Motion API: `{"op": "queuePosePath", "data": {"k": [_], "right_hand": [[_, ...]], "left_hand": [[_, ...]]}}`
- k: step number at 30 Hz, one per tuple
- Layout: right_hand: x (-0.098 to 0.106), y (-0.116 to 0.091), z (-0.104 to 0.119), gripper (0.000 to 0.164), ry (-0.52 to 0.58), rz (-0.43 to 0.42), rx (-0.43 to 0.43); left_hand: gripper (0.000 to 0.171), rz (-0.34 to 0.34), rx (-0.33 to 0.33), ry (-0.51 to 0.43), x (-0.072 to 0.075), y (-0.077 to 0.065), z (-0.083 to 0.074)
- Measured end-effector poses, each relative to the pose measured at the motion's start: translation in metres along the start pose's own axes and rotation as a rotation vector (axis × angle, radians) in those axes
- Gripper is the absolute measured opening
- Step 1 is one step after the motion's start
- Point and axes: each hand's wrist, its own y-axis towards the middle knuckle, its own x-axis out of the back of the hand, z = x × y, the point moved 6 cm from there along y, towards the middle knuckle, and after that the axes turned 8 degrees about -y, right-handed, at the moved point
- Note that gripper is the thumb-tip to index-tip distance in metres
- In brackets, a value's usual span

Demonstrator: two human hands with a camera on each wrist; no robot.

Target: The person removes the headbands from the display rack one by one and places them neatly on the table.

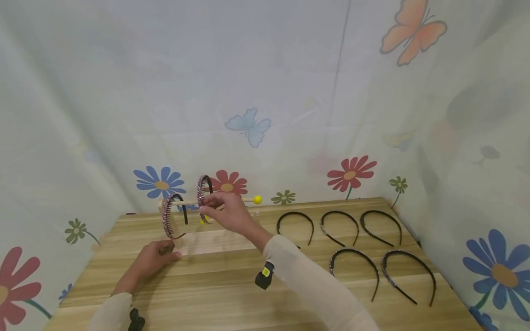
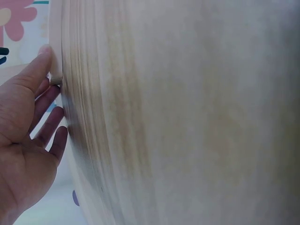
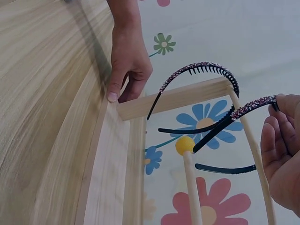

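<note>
Right fingers [image 3: 269,143] pinch a beaded headband [image 3: 253,107], seemingly round the rod [image 3: 249,140]; left fingers [image 2: 49,127] grip the wooden stand [image 3: 110,159]

Head view: taken from above the near side of the tabletop [image 1: 215,294], facing forward and down; widest of three, with backdrop [image 1: 207,69] toward 12 o'clock and left hand [image 1: 153,259] and right hand [image 1: 227,212] between 7 and 8. Left-wrist view: close range, rolled, wood grain running 12 to 6 o'clock, palm near 9. Right-wrist view: close, rolled, tabletop at 9 o'clock, facing the end of the wooden stand [image 3: 178,98]. Head and right-wrist views share stand, raised headband [image 1: 200,189] and both hands; all three share the left hand.
</note>
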Motion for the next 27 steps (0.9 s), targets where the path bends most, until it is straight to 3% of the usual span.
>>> {"op": "queuePosePath", "data": {"k": [9,17,27], "right_hand": [[0.012,-0.001,-0.004,0.029,-0.008,-0.007,-0.042],[0.026,-0.002,-0.003,0.026,-0.015,-0.017,0.010],[0.048,-0.004,-0.005,0.024,0.032,-0.012,0.006]], "left_hand": [[0.052,-0.003,-0.017,0.000,0.000,0.000,-0.001],[0.052,-0.011,-0.023,-0.003,0.002,0.002,0.000],[0.052,-0.003,-0.016,0.003,0.000,0.002,0.003]]}}
